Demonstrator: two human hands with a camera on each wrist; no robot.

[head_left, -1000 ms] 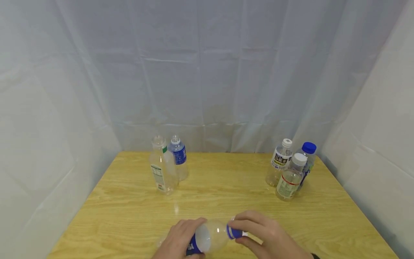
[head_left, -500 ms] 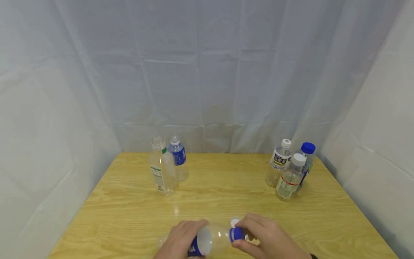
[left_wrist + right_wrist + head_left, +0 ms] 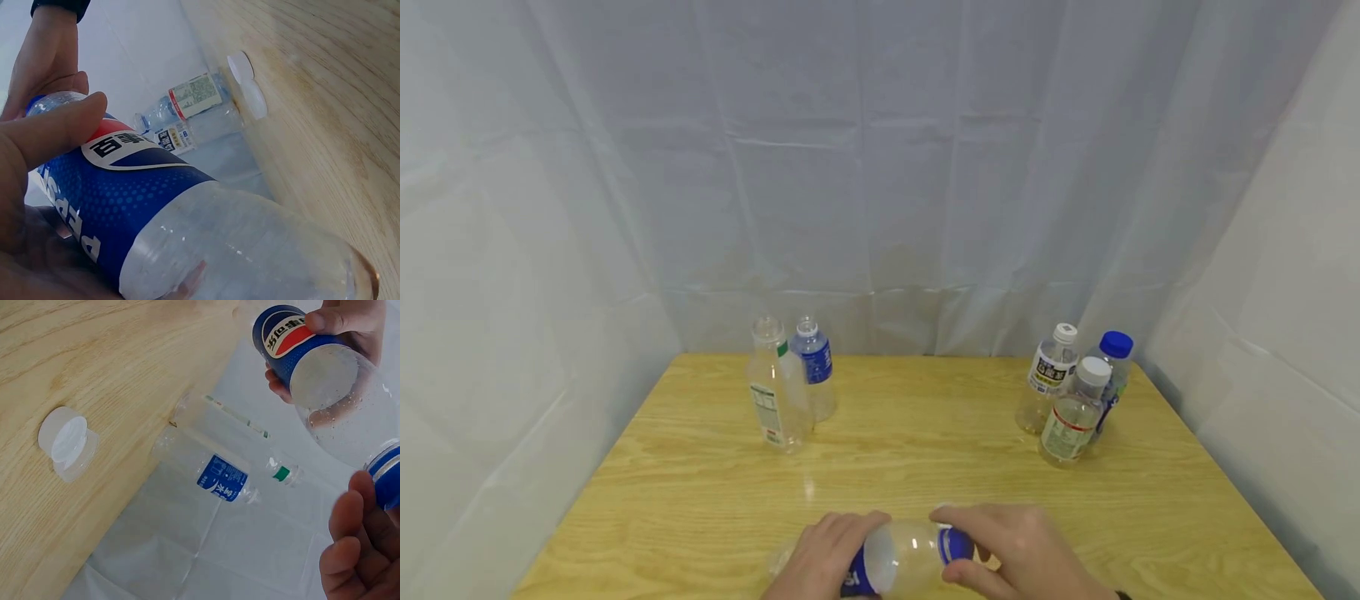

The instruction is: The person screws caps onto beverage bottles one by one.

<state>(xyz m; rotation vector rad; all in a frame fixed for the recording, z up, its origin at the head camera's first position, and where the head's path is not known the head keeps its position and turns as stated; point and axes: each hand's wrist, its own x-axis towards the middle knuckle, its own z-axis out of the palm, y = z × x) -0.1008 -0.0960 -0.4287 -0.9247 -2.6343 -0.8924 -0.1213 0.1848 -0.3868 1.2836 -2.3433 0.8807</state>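
Observation:
A clear Pepsi bottle (image 3: pixel 910 550) with a blue label lies roughly level near the table's front edge, its neck pointing right. My left hand (image 3: pixel 831 554) grips it round the label, thumb (image 3: pixel 62 131) across the printed side in the left wrist view. At the neck end is a blue bottle cap (image 3: pixel 956 545). My right hand (image 3: pixel 1015 546) has its thumb and index finger on either side of that cap, pinching it. In the right wrist view the other fingers (image 3: pixel 350 515) are partly curled beside the cap. The bottle's base end is mostly behind my left hand.
Two white caps (image 3: pixel 65 434) lie on the wooden table (image 3: pixel 887 467), mostly hidden behind my right hand in the head view. Two uncapped bottles (image 3: pixel 778 400) stand at back left. A group of capped bottles (image 3: pixel 1067 429) stands at back right. Pale sheeting (image 3: pixel 865 167) surrounds the table.
The bottle and both hands have shifted slightly right. My right fingers have changed their hold around the blue cap, and the hand now covers most of the white cap behind it.

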